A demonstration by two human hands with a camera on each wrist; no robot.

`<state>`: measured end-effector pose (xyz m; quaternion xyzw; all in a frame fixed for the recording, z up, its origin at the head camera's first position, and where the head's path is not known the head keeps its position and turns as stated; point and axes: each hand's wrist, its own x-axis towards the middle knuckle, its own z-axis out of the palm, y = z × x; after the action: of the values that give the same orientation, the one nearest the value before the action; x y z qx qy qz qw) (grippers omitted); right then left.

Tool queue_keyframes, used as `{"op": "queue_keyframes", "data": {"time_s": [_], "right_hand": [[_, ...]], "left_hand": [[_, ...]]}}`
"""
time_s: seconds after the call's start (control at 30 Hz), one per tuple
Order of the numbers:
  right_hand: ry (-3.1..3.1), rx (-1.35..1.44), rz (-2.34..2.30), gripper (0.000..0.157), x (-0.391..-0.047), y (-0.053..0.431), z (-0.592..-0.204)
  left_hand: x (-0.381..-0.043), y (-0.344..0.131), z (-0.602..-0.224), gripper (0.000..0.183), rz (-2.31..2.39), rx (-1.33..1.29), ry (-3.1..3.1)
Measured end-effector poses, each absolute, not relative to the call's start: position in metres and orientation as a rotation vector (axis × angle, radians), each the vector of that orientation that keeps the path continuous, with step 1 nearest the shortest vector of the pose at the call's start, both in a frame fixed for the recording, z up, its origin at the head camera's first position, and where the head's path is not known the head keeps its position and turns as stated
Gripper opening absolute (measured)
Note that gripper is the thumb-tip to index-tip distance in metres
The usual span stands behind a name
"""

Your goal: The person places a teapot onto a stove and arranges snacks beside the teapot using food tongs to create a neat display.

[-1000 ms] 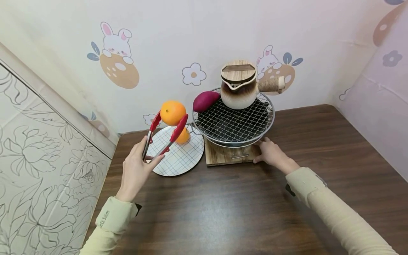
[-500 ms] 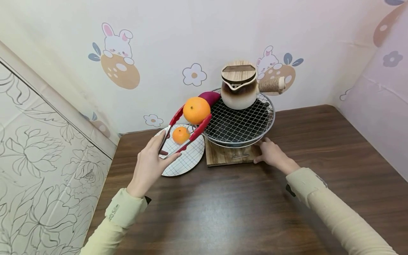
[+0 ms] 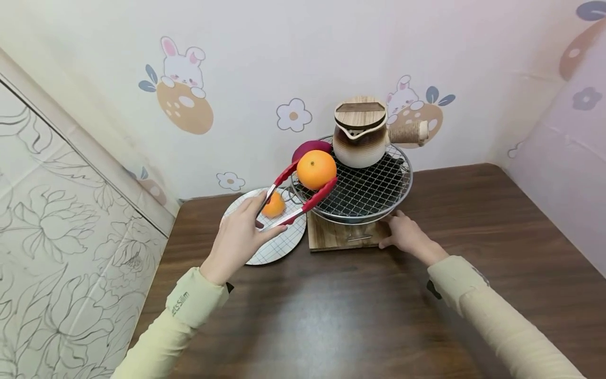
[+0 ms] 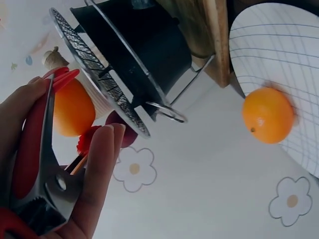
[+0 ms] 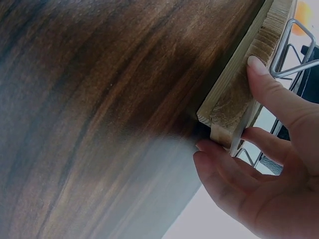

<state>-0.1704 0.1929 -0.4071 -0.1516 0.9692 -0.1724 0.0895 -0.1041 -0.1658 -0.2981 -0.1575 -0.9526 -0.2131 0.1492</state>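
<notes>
Your right hand is clamped on the board's near right corner; hold firmly to steady the grill. Your left hand's fingers are clamped on the tongs, pinching 1 orange over the grill's left: squeeze evenly, avoid the yam. Count 1 board, 1 plate bearing 1 of 2 oranges, 1 tongs, 1 grill, 1 yam, 1 far pot.

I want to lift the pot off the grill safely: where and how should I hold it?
Probably best by its cord-wrapped handle, coming from the right with the right hand. The handle juts sideways from the upright pot, on the side away from the tongs and the orange they hold.
</notes>
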Motion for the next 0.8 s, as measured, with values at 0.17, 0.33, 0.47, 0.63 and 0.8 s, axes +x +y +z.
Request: {"op": "queue_keyframes", "data": {"time_s": [0.17,0.33,0.47,0.63,0.8], "right_hand": [[2.885,-0.456,-0.512,0.084,-0.17,0.194,-0.406],[2.89,-0.461,-0.506,0.083,-0.17,0.194,-0.407],[2.897,-0.464,-0.508,0.084,-0.171,0.194,-0.408],[2.897,-0.462,-0.515,0.086,-0.171,0.194,-0.409],[2.903,-0.464,-0.522,0.086,-0.171,0.194,-0.41]], "left_hand": [[-0.109,-0.159,-0.291,0.081,-0.56,-0.469,-2.78],[-0.111,-0.154,-0.288,0.081,-0.53,-0.469,-2.827],[-0.113,-0.152,-0.285,0.08,-0.522,-0.485,-2.848],[-0.114,-0.151,-0.283,0.082,-0.503,-0.485,-2.868],[-0.116,-0.149,-0.282,0.082,-0.481,-0.484,-2.893]]}}
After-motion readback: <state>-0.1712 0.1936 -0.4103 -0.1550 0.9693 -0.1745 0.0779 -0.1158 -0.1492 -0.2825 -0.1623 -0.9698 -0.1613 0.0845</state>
